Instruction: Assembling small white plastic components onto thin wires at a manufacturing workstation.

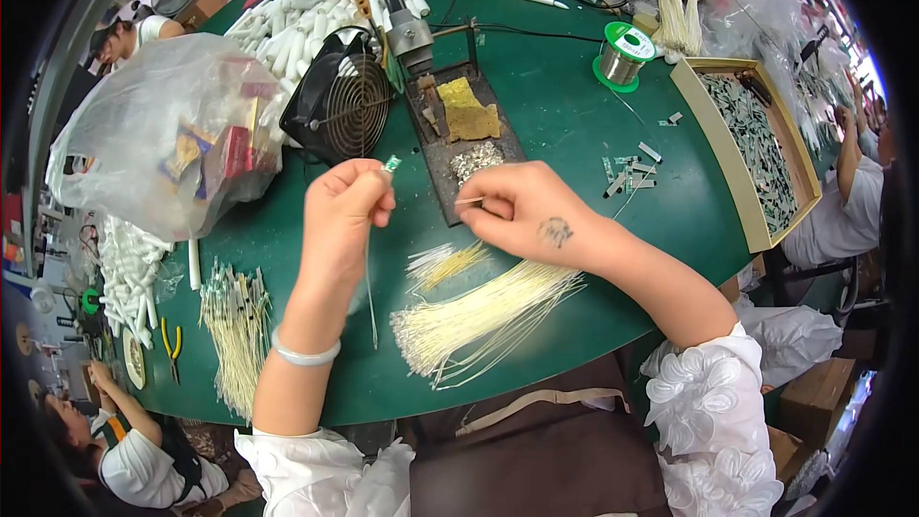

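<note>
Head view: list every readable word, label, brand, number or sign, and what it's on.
None legible enough to quote.
Solder spool: label print, too small.
Red packet in clear bag: markings blurred.
Green board in left hand: too small.
Right hand: dark mark, no legible words.

From my head, a wide fisheye camera looked forward and down at my left hand (347,193) and right hand (531,208), close above the green table (565,86).

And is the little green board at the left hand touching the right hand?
Apart. The head view shows green tabletop between the little board, held in the left hand, and the right hand.
</note>
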`<state>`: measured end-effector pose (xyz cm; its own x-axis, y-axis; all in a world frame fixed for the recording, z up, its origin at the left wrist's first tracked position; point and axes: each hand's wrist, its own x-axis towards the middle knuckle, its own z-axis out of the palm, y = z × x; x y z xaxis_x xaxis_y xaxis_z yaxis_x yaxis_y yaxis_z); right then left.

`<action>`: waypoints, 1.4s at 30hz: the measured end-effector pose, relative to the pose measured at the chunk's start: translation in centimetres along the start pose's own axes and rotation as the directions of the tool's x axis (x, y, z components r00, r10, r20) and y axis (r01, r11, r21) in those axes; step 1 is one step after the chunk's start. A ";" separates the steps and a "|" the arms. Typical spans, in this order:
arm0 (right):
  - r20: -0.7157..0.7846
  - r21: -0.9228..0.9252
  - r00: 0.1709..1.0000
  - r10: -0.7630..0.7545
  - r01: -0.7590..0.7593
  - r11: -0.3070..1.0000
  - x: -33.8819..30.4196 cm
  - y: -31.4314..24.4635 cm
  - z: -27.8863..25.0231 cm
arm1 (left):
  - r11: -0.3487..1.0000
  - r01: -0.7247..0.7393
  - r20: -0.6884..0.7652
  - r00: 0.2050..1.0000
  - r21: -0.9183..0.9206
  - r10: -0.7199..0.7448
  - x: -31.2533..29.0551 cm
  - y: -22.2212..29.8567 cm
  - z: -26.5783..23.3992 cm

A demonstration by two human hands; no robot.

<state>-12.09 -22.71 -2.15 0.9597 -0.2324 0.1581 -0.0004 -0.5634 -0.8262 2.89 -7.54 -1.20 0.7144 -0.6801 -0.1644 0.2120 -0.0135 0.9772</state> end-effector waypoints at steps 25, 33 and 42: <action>0.164 -0.406 0.942 -0.293 0.335 0.850 -0.1 1.2 3.3 | 0.983 -0.051 0.022 0.999 0.176 0.048 -3.4 -0.6 -0.4; 0.163 -0.419 0.947 -0.278 0.322 0.849 -0.1 1.0 2.8 | 0.975 -0.051 0.022 0.999 0.214 0.048 -3.2 -0.9 -0.8; 0.161 -0.452 0.915 -0.371 0.403 0.796 -0.2 1.6 3.3 | 0.971 -0.054 0.033 0.998 0.231 0.048 -3.2 -1.0 -0.8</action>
<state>-11.37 -20.91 -5.30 0.9230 0.1241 0.3643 0.2589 -0.9005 -0.3493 0.89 -4.76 -1.76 0.7014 -0.7038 -0.1132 0.0131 -0.1460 0.9892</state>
